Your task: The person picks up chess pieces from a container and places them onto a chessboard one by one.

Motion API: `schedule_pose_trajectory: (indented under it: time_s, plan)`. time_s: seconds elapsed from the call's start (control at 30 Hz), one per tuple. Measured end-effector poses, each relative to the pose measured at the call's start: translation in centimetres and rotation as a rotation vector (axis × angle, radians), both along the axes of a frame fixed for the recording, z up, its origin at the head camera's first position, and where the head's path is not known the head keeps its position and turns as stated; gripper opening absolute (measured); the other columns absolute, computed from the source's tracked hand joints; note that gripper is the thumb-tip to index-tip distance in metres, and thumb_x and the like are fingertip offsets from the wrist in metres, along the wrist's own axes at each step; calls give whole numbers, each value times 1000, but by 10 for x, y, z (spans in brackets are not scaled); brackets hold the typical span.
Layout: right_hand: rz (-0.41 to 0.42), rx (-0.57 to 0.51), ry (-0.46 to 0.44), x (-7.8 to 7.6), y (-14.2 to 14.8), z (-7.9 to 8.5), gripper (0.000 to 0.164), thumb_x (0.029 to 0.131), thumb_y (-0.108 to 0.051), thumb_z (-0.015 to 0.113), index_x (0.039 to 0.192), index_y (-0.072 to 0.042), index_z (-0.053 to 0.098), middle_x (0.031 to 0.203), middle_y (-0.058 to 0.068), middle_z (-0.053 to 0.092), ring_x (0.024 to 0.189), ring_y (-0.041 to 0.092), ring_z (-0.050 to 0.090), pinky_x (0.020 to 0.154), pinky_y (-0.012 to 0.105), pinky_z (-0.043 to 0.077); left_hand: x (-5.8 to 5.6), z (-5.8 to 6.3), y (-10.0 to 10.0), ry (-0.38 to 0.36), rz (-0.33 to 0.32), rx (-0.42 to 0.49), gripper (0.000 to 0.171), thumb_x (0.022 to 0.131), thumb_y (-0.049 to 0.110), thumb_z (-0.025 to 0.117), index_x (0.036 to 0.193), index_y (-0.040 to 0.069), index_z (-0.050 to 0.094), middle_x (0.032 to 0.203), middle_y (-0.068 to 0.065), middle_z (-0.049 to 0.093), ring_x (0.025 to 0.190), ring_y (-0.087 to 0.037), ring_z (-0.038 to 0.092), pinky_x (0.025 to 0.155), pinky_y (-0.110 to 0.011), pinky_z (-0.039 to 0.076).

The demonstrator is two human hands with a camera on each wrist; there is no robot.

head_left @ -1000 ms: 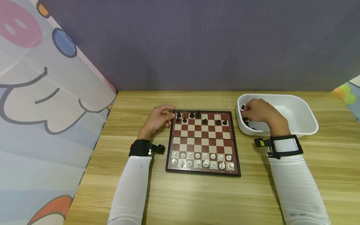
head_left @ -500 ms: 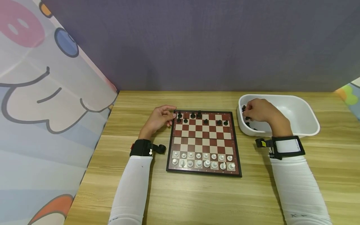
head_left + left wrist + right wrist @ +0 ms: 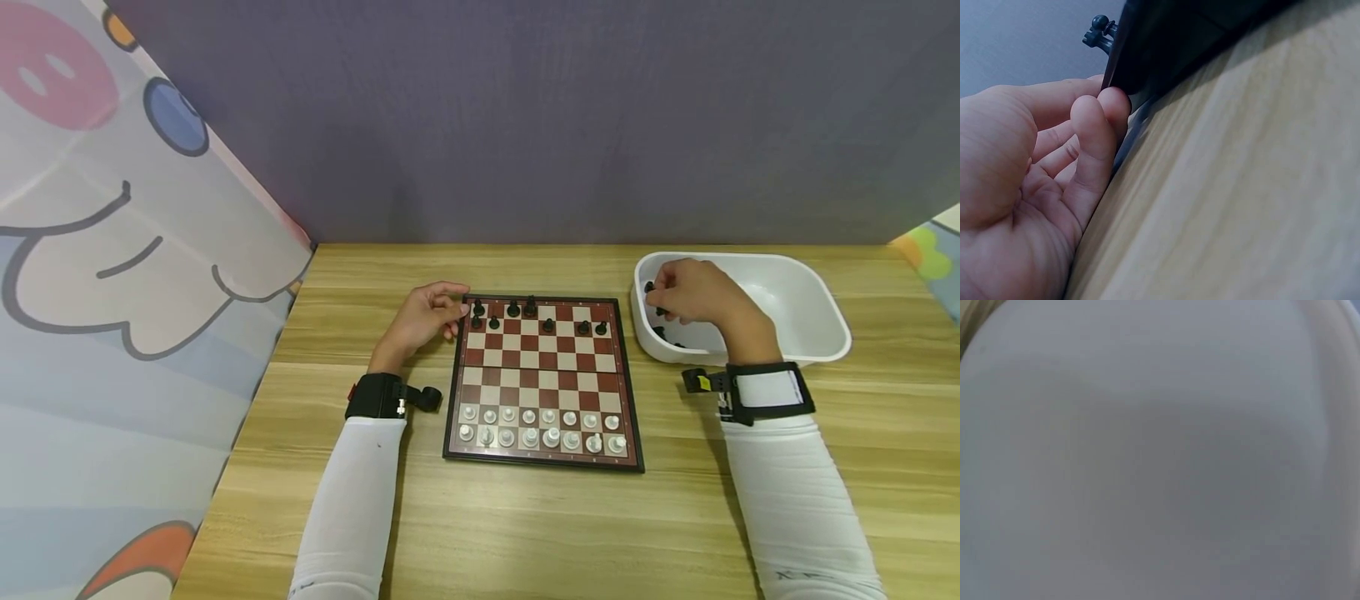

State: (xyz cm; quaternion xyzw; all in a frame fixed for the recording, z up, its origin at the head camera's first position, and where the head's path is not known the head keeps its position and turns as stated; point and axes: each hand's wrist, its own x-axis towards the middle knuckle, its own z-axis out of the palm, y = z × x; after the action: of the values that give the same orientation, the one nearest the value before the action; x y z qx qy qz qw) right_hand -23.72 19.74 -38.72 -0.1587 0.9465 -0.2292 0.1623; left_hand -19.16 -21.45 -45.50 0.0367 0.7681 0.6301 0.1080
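In the head view the chessboard [image 3: 540, 358] lies flat. White chess pieces [image 3: 530, 436] fill its two near rows, and several black chess pieces [image 3: 530, 307] stand at the far side. My left hand [image 3: 420, 321] pinches the board's far left corner; the left wrist view shows its fingertips [image 3: 1092, 115] at the dark board edge [image 3: 1141, 50]. My right hand [image 3: 693, 293] reaches into the white tray [image 3: 813, 287] with bent fingers and grips a small black chess piece [image 3: 661, 312], mostly covered by the fingers. Its kind cannot be made out.
More loose black pieces [image 3: 660, 332] lie in the tray's left end. A grey wall [image 3: 487, 125] rises behind the wooden table [image 3: 525, 533], and a patterned cartoon sheet [image 3: 112, 375] stands on the left. Blurred white tray surface [image 3: 1160, 475] fills the right wrist view.
The right hand shifts slightly inside the tray's left end, and the black piece under its fingers moves a little with it. The left hand stays at the board corner; the pieces on the board are unchanged.
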Motion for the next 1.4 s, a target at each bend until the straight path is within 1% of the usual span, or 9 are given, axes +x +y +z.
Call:
schedule_pose_trajectory:
  time_s: [0.17,0.4,0.63,0.83,1.0,1.17,1.23,1.4]
  plan:
    - [-13,-1,-2,0,-1,1,28,85,-27,58,99,-5,50,72,2,59,58,18,56,53,35,44,0,-1,-1,-6,1,-7,35,84,19,65,118,19,58,88,-18,58,64,-28,55,59,-41,50]
    - [-23,3,27,0,0,0,28,85,-27,58,99,-5,48,74,2,61,60,17,56,52,34,43,1,1,1,-11,5,-13,34,84,19,65,117,20,59,88,-17,59,64,-28,55,59,-41,50]
    - [-70,-9,131,0,0,0,25,86,-32,54,94,-8,51,66,0,60,61,19,53,52,37,36,0,0,1,-19,14,-13,33,84,19,65,116,21,59,87,-17,58,64,-27,55,59,-40,50]
    - [-94,-55,195,0,1,0,25,90,-34,50,91,-9,55,66,-1,60,60,19,52,50,37,36,0,0,1,-12,13,-14,32,84,18,65,116,21,59,87,-17,59,64,-28,55,59,-41,50]
    - [-134,-51,285,1,-1,1,24,87,-36,51,82,-14,58,67,-2,58,59,22,47,49,37,35,1,0,1,-12,12,-15,32,84,18,65,116,21,59,87,-17,58,64,-28,55,59,-41,50]
    - [-170,-81,330,3,-4,4,27,86,-39,53,87,-13,60,75,1,58,64,22,48,51,37,36,1,0,1,-8,8,-10,34,84,18,65,117,20,59,87,-18,58,64,-28,55,59,-41,50]
    - [-180,-100,354,4,-5,5,28,86,-38,53,90,-11,61,77,2,58,65,22,49,52,37,37,0,0,1,-6,7,-8,34,84,18,65,118,19,58,86,-18,58,64,-28,55,59,-41,50]
    - [-188,-155,437,5,-10,10,24,85,-32,54,88,-10,62,77,3,60,66,21,51,56,37,38,0,-1,0,-2,6,-10,35,84,18,65,118,18,58,86,-18,58,64,-28,55,59,-40,50]
